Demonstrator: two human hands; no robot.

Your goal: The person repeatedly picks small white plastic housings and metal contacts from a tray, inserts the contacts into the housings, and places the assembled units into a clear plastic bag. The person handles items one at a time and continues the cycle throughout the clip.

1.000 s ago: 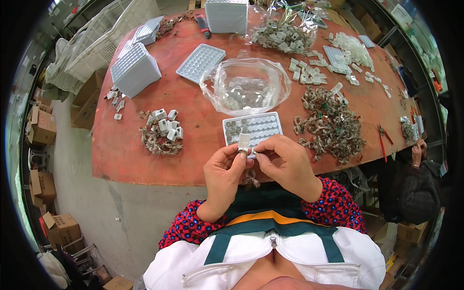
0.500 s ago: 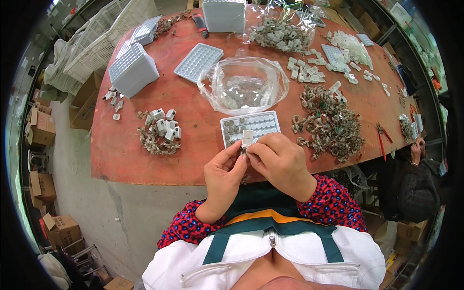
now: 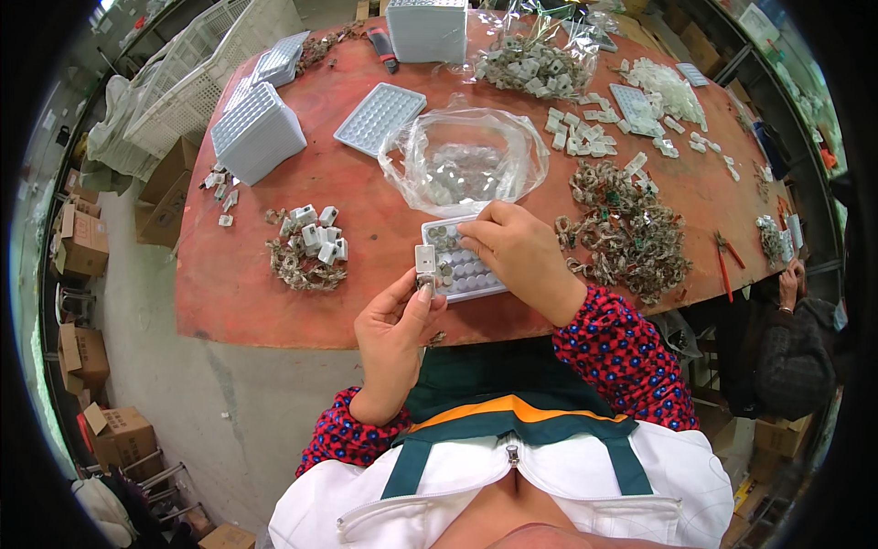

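In my left hand [image 3: 389,329] a small white plastic housing [image 3: 425,258] stands upright, pinched between thumb and fingers over the left edge of a pale tray. My right hand [image 3: 535,261] reaches across this tray [image 3: 468,295], its thumb and index finger together at the far rows. Whatever those fingertips pinch, if anything, is too small to make out. Little round metallic parts [image 3: 445,271] sit in some of the tray's left pockets. Left of my hands lies a bundle of wires with white housings [image 3: 320,236] on it.
Beyond the tray lies an open clear plastic bag [image 3: 402,178]. A tangled wire heap [image 3: 631,233] and red-handled pliers [image 3: 724,265] are on the right. Tray stacks [image 3: 261,137] and a loose tray [image 3: 380,119] stand farther back. Another person's hand [image 3: 788,284] is at the right edge.
My hands have moved apart. The left has shifted left with the white housing; the right has let go of it and moved forward over the tray.
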